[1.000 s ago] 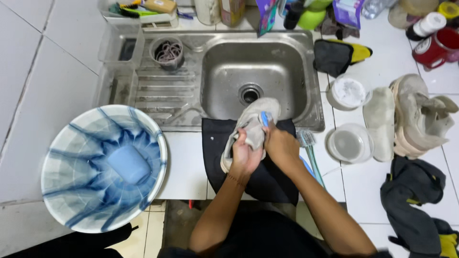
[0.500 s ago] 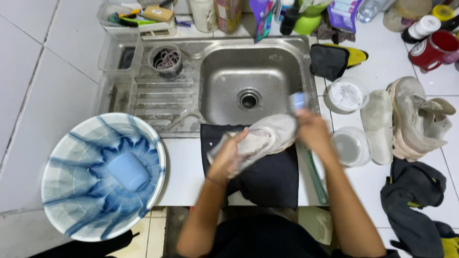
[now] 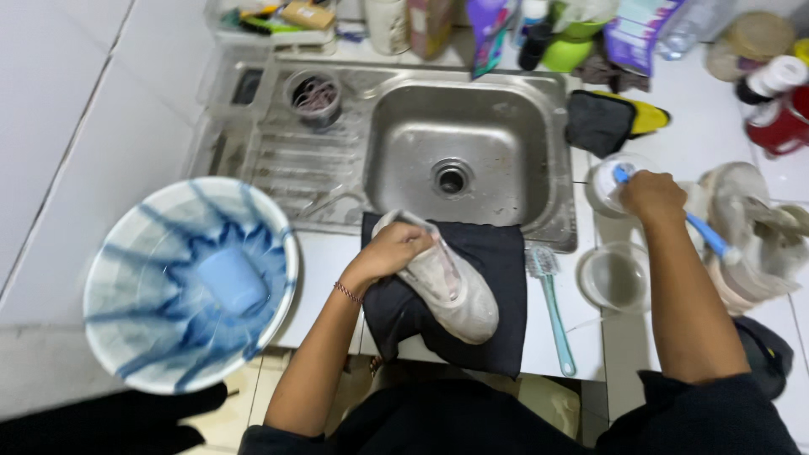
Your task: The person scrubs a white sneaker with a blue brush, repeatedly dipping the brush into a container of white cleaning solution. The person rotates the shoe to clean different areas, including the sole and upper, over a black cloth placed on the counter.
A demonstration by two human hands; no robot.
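My left hand (image 3: pixel 394 251) grips a dirty white sneaker (image 3: pixel 447 283) by its heel end; the shoe lies on a dark cloth (image 3: pixel 497 329) at the counter's front edge, below the steel sink (image 3: pixel 459 152). My right hand (image 3: pixel 650 195) is out to the right and holds a blue-handled brush (image 3: pixel 704 234), its head dipped into a small round white container (image 3: pixel 608 181). A second brush with a pale blue-green handle (image 3: pixel 552 303) lies on the counter between the cloth and a clear empty bowl (image 3: pixel 613 278).
A blue and white bucket (image 3: pixel 192 282) with a blue scoop inside stands at the left. Another pale sneaker (image 3: pixel 750 240) sits at the right. A black and yellow glove (image 3: pixel 611 122), a red mug (image 3: pixel 779 126), bottles and packets line the back.
My right hand left the sneaker and swung right with the blue brush to the white container. The sneaker has turned and now lies flatter on the cloth, still held by my left hand.
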